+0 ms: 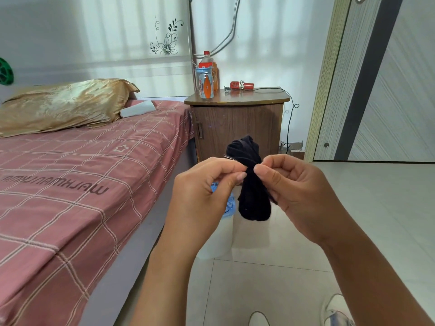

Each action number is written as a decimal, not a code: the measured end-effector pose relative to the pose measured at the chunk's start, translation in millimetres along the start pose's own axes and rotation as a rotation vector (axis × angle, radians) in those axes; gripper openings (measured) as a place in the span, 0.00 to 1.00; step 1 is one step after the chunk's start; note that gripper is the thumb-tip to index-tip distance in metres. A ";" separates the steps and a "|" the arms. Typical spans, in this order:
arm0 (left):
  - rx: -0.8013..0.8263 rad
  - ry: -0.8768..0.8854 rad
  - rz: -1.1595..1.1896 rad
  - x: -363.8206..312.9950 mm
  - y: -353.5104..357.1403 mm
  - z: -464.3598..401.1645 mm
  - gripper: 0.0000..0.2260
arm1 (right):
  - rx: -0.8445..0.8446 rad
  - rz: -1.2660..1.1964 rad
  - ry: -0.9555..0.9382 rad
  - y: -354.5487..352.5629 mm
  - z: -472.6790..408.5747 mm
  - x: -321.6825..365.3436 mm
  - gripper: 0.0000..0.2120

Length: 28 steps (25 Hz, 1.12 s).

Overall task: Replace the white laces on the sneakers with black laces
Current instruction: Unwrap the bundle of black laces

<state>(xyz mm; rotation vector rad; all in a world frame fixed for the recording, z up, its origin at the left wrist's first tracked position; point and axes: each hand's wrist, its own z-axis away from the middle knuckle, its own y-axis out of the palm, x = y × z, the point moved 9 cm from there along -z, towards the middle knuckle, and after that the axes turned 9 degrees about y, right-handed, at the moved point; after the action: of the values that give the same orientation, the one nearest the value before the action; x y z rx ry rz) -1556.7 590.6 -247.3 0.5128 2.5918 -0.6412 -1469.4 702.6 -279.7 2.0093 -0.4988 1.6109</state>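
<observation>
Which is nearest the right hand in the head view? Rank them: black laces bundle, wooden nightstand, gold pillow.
1. black laces bundle, pinched by the right hand.
2. wooden nightstand, behind the hands.
3. gold pillow, far left on the bed.

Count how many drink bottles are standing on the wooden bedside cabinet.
2. A clear plastic bottle with a red cap stands at the back left of the brown wooden bedside cabinet; a blue-lidded bottle with an orange-and-red label stands just in front. Others could be hidden behind them.
</observation>
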 end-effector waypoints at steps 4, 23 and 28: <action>-0.003 0.002 -0.111 4.5 4.7 1.3 0.05 | -0.041 0.096 0.025 -2.2 -0.2 -0.2 0.10; 0.098 -0.069 0.171 12.0 1.4 8.7 0.06 | 0.163 -0.063 0.228 11.7 2.7 -10.0 0.09; 0.113 0.001 0.080 4.4 7.3 9.5 0.08 | 0.173 -0.075 0.258 10.7 4.3 -15.3 0.06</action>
<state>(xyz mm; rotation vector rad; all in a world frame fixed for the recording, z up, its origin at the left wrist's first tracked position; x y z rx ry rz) -1554.2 592.9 -259.6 0.6499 2.5322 -0.7631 -1475.7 691.0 -293.6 1.8760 -0.1921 1.8863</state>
